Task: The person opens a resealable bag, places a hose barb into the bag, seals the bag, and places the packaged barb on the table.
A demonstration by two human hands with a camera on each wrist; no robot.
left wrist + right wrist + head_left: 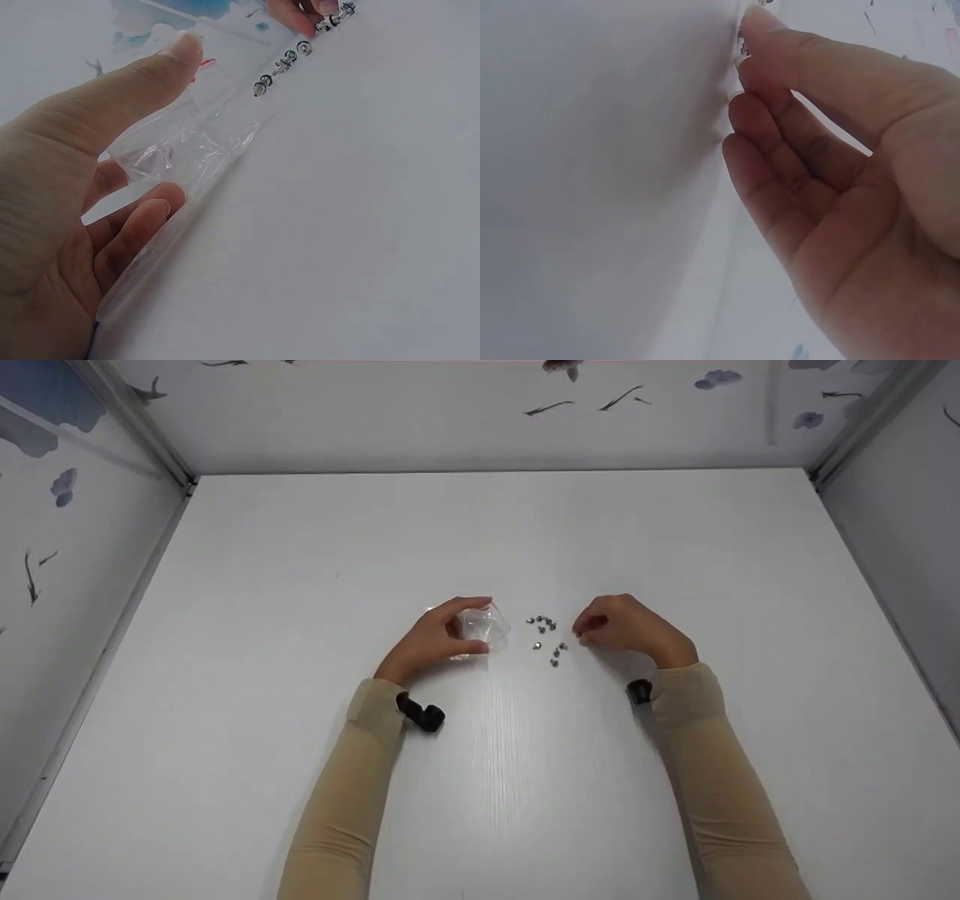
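Note:
A clear plastic zip bag (486,624) with a bit of red along its mouth lies in my left hand (429,639). Thumb and fingers hold it from either side, and its mouth faces the middle of the table. To the right of the bag are several small metal screws (553,626), in two loose clusters. Beyond them my right hand (634,628) pinches a screw (577,634) between thumb and forefinger, low over the table. In the right wrist view the fingertips (751,67) touch or nearly touch the tabletop; the held screw is mostly hidden there.
The white tabletop (480,780) has panels on three sides; the back panel (450,427) carries painted fish and plants. Black wrist cameras (429,717) sit on both beige sleeves (337,817).

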